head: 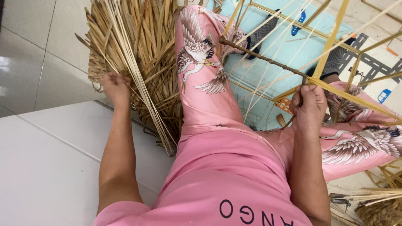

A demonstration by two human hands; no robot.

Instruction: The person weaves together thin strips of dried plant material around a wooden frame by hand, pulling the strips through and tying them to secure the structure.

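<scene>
Right hand (309, 106), at 3 o'clock: grip closed on a flat yellow strip (351, 99) where it meets the dark twisted rod (268, 61). Left hand (116, 88), at 9 o'clock: fingers curled into the bundle of pale thin stalks (138, 79) lying on the heap of dry leaves (142, 37) at 11 o'clock; how firmly it holds cannot be told.

Risks, as judged: the strip may slip or kink if tension drops; loose stalks may scatter across the tiled floor (29, 62); taut pale strands (268, 79) over the pink trouser leg (201, 71) may snag.
</scene>
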